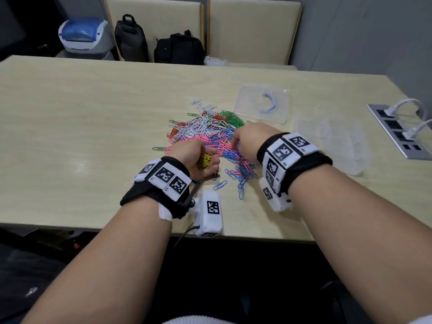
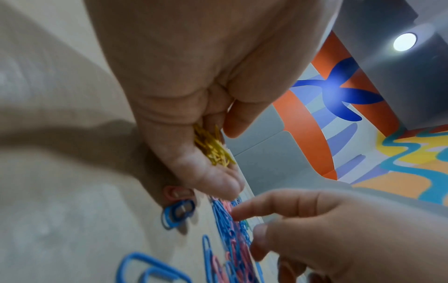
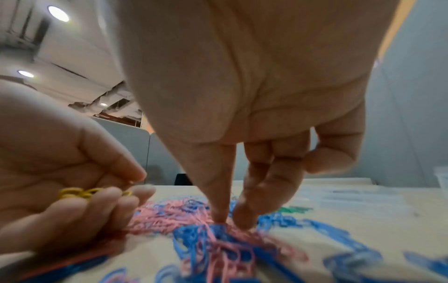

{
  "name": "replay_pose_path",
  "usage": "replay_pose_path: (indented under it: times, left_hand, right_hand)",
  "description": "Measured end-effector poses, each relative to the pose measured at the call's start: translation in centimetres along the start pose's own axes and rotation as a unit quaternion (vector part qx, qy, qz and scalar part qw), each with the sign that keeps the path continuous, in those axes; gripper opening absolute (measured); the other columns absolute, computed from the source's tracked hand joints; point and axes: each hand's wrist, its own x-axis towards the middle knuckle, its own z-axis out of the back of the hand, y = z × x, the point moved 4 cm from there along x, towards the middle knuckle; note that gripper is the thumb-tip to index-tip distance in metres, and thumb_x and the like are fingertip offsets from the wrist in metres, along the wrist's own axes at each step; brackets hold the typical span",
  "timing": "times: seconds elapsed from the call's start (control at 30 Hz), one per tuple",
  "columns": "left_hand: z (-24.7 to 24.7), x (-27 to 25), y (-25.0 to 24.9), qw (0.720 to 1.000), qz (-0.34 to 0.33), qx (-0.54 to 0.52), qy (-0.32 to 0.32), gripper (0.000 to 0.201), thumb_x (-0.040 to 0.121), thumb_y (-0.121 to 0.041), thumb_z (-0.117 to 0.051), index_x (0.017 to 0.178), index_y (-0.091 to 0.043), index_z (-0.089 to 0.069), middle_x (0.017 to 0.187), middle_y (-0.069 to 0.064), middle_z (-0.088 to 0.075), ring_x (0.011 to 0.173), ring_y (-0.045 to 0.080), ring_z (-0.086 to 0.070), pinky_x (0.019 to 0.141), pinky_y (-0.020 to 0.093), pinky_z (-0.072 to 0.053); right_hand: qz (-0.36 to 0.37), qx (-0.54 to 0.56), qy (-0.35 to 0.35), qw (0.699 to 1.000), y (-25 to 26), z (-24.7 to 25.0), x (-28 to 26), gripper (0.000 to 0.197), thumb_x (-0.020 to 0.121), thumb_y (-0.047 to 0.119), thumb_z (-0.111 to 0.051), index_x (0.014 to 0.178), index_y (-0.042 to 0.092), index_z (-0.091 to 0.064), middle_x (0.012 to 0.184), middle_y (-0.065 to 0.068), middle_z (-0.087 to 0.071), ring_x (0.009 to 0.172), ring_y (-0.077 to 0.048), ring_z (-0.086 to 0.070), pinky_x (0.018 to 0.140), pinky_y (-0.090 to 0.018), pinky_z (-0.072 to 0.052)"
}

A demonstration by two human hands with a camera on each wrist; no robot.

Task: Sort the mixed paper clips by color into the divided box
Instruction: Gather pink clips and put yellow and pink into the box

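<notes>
A mixed pile of paper clips (image 1: pixel 210 134) in white, red, green, pink and blue lies mid-table. My left hand (image 1: pixel 207 163) rests at its near-left side, cupped around a bunch of yellow clips (image 1: pixel 205 160) (image 2: pixel 213 149) (image 3: pixel 77 192). My right hand (image 1: pixel 235 142) (image 3: pixel 230 220) hovers over the pile's right side, thumb and index tips pointing down and touching pink and blue clips (image 3: pixel 218 243); no clip is plainly pinched. A clear plastic box (image 1: pixel 261 104) stands behind the pile to the right. A second faint clear plastic piece (image 1: pixel 334 141) lies further right.
Loose blue clips (image 1: pixel 219 184) lie toward the table's front edge. A socket strip with white plugs (image 1: pixel 397 129) is set into the table at the right. Black bags (image 1: pixel 177 49) sit on chairs beyond the far edge.
</notes>
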Motion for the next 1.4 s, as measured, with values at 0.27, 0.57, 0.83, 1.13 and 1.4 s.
replay_pose_path:
  times: [0.27,0.57,0.83,1.13,1.4]
  left_hand:
    - [-0.4,-0.1,0.2,1.000,-0.004,0.013,0.007,0.041,0.104,-0.025,-0.028,0.076,-0.008,-0.052,0.067,0.007,-0.050,0.058,0.014,-0.050,0.051,0.021,-0.047]
    - [-0.8,-0.6,0.1,1.000,-0.006,0.025,0.012,0.042,0.104,-0.025,-0.029,0.074,-0.006,-0.052,0.065,0.008,-0.047,0.057,0.014,-0.046,0.041,0.015,-0.044]
    - [-0.3,-0.5,-0.5,0.999,-0.009,0.039,0.010,0.042,0.104,-0.025,-0.029,0.077,-0.006,-0.054,0.066,0.008,-0.050,0.059,0.014,-0.050,0.054,0.021,-0.047]
    - [-0.6,0.2,-0.9,0.999,-0.016,0.031,0.004,0.042,0.104,-0.026,-0.029,0.079,-0.005,-0.056,0.069,0.009,-0.053,0.060,0.015,-0.053,0.048,0.020,-0.050]
    - [-1.4,0.7,-0.5,0.999,-0.017,-0.038,0.004,0.026,0.101,-0.023,-0.039,0.087,-0.006,-0.054,0.076,0.010,-0.058,0.067,0.021,-0.060,0.051,0.033,-0.058]
  right_hand:
    - [-0.048,0.021,-0.015,0.999,-1.2,0.3,0.2,0.028,0.088,0.008,-0.049,0.106,0.014,-0.070,0.110,-0.010,-0.067,0.100,-0.029,-0.062,0.088,-0.034,-0.052]
    - [-0.063,0.007,0.001,0.998,1.2,0.1,2.2,0.020,0.087,0.030,-0.063,0.077,0.013,-0.065,0.077,-0.006,-0.062,0.078,-0.027,-0.060,0.066,-0.028,-0.045]
    - [-0.061,-0.039,0.031,0.997,1.2,0.2,3.1,0.027,0.086,0.022,-0.062,0.065,0.008,-0.052,0.062,-0.005,-0.048,0.070,-0.030,-0.056,0.067,-0.033,-0.048]
    - [-0.024,-0.018,0.009,1.000,-1.2,2.5,1.3,0.027,0.094,0.025,-0.050,0.103,0.007,-0.068,0.098,-0.009,-0.067,0.092,-0.026,-0.062,0.072,-0.028,-0.045]
    - [0.058,0.085,0.019,0.995,1.8,3.0,0.4,0.024,0.087,0.035,-0.064,0.090,0.014,-0.074,0.075,-0.001,-0.059,0.072,-0.016,-0.052,0.052,-0.024,-0.035]
